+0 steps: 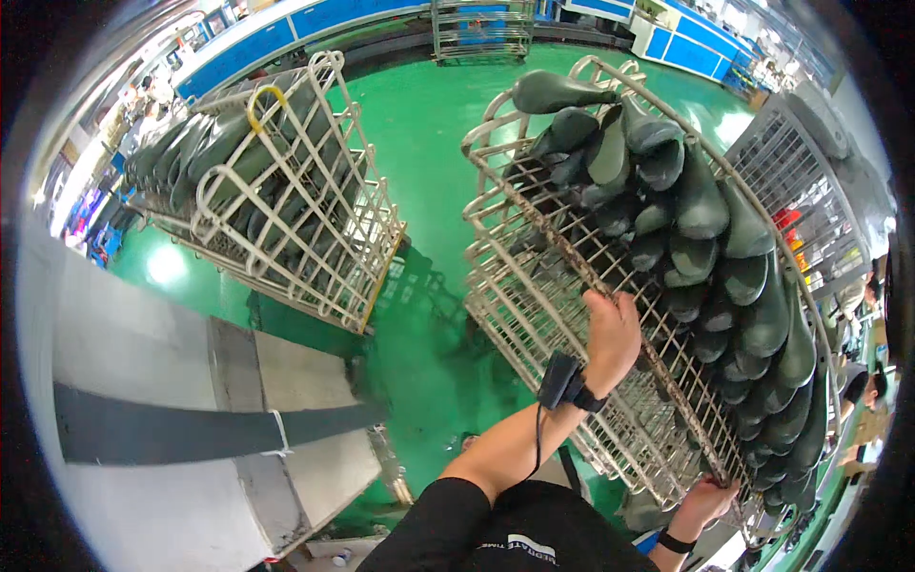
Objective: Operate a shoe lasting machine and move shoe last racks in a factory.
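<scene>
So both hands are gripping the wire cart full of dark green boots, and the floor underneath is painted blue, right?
Not quite. The head view shows the floor is green, not blue. The rest holds: the left hand and right hand both grip the wire cart of dark green boots.

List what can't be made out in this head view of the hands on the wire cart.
- Right hand: fingers hidden behind the wire cart frame, so its grip is unclear.
- Left hand: fingertips curl over the top rail, out of sight.
- Lower dark green boots: cut off by the fisheye rim at lower right.
- Second cart: its load is screened by the mesh.
- Cart wheels: not visible.
</scene>
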`<state>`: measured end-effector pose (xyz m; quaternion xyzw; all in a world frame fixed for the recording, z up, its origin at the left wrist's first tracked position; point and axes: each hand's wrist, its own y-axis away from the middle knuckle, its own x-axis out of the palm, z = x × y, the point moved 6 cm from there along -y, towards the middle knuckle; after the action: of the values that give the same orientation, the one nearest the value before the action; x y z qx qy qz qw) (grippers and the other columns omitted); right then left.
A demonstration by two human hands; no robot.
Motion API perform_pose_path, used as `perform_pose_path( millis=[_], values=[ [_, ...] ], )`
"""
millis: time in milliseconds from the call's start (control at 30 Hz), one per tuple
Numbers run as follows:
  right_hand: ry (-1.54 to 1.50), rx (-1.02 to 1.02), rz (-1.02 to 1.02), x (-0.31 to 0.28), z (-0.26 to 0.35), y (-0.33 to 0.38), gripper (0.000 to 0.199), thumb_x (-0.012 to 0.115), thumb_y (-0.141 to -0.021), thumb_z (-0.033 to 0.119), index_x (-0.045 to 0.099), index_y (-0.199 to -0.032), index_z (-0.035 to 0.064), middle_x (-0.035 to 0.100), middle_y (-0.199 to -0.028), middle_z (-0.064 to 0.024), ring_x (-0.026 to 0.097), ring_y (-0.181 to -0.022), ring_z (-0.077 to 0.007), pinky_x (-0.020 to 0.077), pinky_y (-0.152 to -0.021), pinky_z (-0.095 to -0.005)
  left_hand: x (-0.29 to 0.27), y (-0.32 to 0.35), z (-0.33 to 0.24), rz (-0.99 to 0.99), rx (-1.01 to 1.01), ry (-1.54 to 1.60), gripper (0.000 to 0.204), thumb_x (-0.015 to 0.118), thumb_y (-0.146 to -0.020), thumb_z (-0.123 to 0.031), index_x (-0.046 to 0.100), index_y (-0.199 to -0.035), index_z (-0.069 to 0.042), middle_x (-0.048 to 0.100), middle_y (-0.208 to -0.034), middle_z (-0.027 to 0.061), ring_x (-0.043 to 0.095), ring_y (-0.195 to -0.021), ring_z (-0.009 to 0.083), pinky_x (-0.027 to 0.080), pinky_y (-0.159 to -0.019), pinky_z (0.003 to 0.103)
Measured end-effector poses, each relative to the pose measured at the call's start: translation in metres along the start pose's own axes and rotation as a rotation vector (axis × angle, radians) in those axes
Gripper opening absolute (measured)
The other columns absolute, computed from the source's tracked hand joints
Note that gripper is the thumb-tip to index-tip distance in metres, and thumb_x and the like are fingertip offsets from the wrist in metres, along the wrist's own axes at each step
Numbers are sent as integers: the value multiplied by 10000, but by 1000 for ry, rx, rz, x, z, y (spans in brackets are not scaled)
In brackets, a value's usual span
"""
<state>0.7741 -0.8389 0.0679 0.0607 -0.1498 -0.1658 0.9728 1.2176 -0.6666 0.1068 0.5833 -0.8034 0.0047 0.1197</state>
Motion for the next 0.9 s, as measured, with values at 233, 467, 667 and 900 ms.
perform_pose_path(
  millis=[233,467,667,900],
  values=[
    [-59,71,233,51,-16,27,255,516,-1022,185,528,-1137,-42,530,-869,-115,514,-840,-246,467,-843,-365,15,-90,-56,-35,115,126,252,461,-1021,-151,317,-956,45,573,-857,161,595,-689,235,489,-617,388],
    [-257,222,154,122,-16,91,360,524,-1038,304,447,-1253,25,494,-948,-99,478,-892,-223,412,-930,-347,44,-185,-61,58,186,-35,227,460,-1011,-138,347,-1018,59,621,-883,203,656,-651,247,525,-541,351],
    [187,55,83,207,-38,81,380,466,-1065,294,451,-1325,18,564,-994,-114,535,-939,-222,405,-966,-348,76,-298,-68,65,31,26,253,458,-1030,-191,351,-1045,38,645,-903,196,666,-676,232,557,-587,322],
    [529,-423,233,306,-70,78,159,525,-977,101,530,-1120,32,501,-871,-33,479,-804,-135,437,-743,-252,-19,-398,-78,383,27,-339,355,458,-1043,-306,505,-975,39,640,-858,195,655,-830,296,494,-732,386]
  ],
)
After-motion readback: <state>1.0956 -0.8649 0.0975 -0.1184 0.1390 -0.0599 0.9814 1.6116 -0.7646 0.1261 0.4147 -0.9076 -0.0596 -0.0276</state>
